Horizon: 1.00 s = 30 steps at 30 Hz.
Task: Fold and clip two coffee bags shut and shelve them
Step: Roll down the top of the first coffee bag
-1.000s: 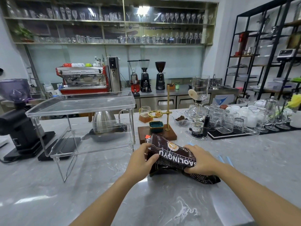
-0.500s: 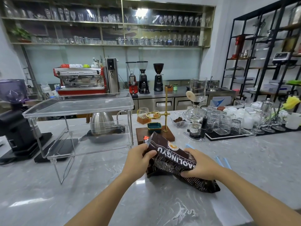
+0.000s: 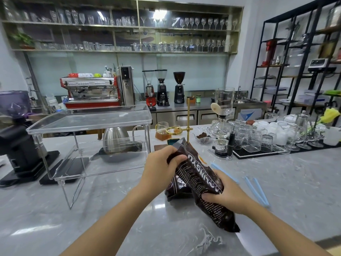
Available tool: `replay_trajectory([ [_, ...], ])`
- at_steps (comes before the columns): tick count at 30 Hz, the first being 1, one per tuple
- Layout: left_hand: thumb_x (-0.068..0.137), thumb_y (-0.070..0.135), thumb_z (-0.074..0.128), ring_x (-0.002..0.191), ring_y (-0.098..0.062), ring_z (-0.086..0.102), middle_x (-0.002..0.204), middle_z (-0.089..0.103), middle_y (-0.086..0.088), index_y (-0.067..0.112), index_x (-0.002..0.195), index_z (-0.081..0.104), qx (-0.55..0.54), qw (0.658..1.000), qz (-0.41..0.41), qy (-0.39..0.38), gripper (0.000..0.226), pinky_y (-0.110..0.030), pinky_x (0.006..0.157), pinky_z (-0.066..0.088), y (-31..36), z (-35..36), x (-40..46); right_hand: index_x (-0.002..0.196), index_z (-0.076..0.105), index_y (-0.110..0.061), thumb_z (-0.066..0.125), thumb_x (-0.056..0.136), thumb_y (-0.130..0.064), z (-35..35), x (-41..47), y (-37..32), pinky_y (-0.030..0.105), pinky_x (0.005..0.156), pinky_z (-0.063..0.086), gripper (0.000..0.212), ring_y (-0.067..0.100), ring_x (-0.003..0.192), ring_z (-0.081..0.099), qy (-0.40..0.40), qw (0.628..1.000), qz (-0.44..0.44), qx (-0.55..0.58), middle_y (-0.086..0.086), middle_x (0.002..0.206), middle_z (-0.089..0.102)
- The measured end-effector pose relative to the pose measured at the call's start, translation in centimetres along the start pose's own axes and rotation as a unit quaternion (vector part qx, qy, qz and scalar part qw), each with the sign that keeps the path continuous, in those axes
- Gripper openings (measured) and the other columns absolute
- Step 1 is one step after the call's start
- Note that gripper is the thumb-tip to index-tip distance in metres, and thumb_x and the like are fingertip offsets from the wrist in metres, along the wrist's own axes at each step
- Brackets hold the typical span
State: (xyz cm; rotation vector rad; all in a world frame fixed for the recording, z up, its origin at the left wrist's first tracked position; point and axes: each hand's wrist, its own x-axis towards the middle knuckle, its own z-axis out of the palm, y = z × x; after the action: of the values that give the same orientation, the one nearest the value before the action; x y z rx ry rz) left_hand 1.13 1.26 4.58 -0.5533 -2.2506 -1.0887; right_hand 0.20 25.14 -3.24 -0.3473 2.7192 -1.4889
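Coffee bag [image 3: 198, 174], flatter a second ago, now tilts up off counter [image 3: 110, 209]; left hand [image 3: 160, 169] grips its top, right hand [image 3: 227, 195] its middle, fold beginning.

Counter: grey marble [image 3: 92, 209].
Under the grip: second dark bag [image 3: 178, 189] lying flat.
Left of the grip: clear shelf rack [image 3: 88, 124], black grinder [image 3: 16, 145].
Right of it: blue clips [image 3: 256, 191], lying flat.
Beyond: glassware tray [image 3: 258, 152].

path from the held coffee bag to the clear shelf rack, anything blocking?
Nothing visible. The left hand and right hand both grip the dark brown printed coffee bag, lifted over the grey marble counter. The clear acrylic two-tier shelf rack stands to its left, top tier bare, with open counter between them.
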Motion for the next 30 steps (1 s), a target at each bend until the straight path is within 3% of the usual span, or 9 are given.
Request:
replay_trajectory([
  [3, 0.090, 0.020, 0.072, 0.068, 0.001, 0.060, 0.076, 0.065, 0.014, 0.017, 0.093, 0.070, -0.034, 0.999, 0.001, 0.034, 0.004, -0.008, 0.061, 0.045, 0.8, 0.3, 0.0, 0.121, 0.053, -0.038, 0.088, 0.056, -0.049, 0.8, -0.3, 0.1, 0.034, 0.090, 0.054, 0.075, 0.005, 0.100, 0.070, 0.024, 0.999, -0.009, 0.031, -0.012, 0.112, 0.071],
  [8, 0.087, 0.022, 0.074, 0.081, -0.011, 0.071, 0.116, 0.066, 0.003, 0.024, 0.128, 0.052, -0.126, 0.991, -0.028, 0.048, 0.047, -0.024, 0.075, 0.059, 1.4, 1.0, -0.7, 0.117, 0.057, -0.030, 0.088, 0.055, -0.045, 1.4, -0.5, -0.9, 0.036, 0.088, 0.055, 0.071, 0.009, 0.096, 0.072, 0.054, 0.993, -0.011, 0.107, -0.005, 0.108, 0.075],
  [11, 0.088, 0.023, 0.074, 0.084, -0.011, 0.071, 0.118, 0.065, 0.003, 0.025, 0.130, 0.048, -0.167, 0.981, -0.065, 0.078, 0.049, -0.027, 0.076, 0.060, 1.4, 1.6, -2.0, 0.116, 0.057, -0.029, 0.088, 0.057, -0.042, 1.7, -0.7, -1.8, 0.034, 0.086, 0.056, 0.067, 0.009, 0.094, 0.072, 0.065, 0.990, -0.017, 0.123, -0.005, 0.106, 0.075],
  [16, 0.088, 0.038, 0.066, 0.091, -0.016, 0.072, 0.106, 0.071, 0.007, 0.024, 0.116, 0.060, -0.234, 0.957, -0.159, 0.071, 0.031, -0.048, 0.080, 0.060, 0.8, 2.8, -4.8, 0.117, 0.057, -0.029, 0.088, 0.068, -0.028, 2.3, -1.1, -2.8, 0.028, 0.082, 0.055, 0.059, 0.006, 0.093, 0.072, 0.079, 0.989, -0.027, 0.125, -0.006, 0.106, 0.074],
  [20, 0.093, 0.025, 0.067, 0.086, -0.012, 0.073, 0.096, 0.076, 0.009, 0.030, 0.102, 0.068, -0.247, 0.952, -0.176, 0.037, 0.010, -0.038, 0.074, 0.062, 0.6, 3.3, -6.1, 0.113, 0.059, -0.028, 0.086, 0.062, -0.038, 2.5, -1.3, -4.0, 0.032, 0.082, 0.057, 0.058, 0.008, 0.092, 0.073, 0.106, 0.982, -0.028, 0.152, -0.005, 0.104, 0.075],
  [23, 0.090, 0.014, 0.071, 0.081, -0.012, 0.074, 0.089, 0.078, 0.004, 0.030, 0.097, 0.070, -0.257, 0.947, -0.189, 0.030, 0.018, -0.026, 0.065, 0.059, 0.5, 3.4, -6.9, 0.113, 0.060, -0.027, 0.085, 0.061, -0.044, 2.8, -1.4, -5.0, 0.035, 0.085, 0.058, 0.060, 0.010, 0.095, 0.073, 0.134, 0.973, -0.031, 0.183, -0.004, 0.106, 0.075],
  [27, 0.092, 0.009, 0.068, 0.091, -0.011, 0.075, 0.102, 0.078, 0.013, 0.029, 0.112, 0.070, -0.266, 0.945, -0.187, 0.029, 0.028, -0.028, 0.077, 0.061, 0.8, 3.4, -7.7, 0.114, 0.057, -0.022, 0.082, 0.076, -0.032, 3.8, -1.8, -6.6, 0.028, 0.082, 0.056, 0.047, 0.006, 0.093, 0.072, 0.155, 0.964, -0.034, 0.212, -0.005, 0.105, 0.074],
  [30, 0.093, 0.008, 0.066, 0.097, -0.007, 0.075, 0.106, 0.078, 0.014, 0.025, 0.121, 0.069, -0.278, 0.941, -0.187, 0.038, 0.033, -0.021, 0.079, 0.059, 1.1, 3.3, -7.9, 0.121, 0.051, -0.023, 0.078, 0.072, -0.046, 5.0, -2.2, -7.6, 0.022, 0.080, 0.053, 0.060, -0.004, 0.090, 0.069, 0.154, 0.963, -0.035, 0.220, -0.010, 0.107, 0.071],
])
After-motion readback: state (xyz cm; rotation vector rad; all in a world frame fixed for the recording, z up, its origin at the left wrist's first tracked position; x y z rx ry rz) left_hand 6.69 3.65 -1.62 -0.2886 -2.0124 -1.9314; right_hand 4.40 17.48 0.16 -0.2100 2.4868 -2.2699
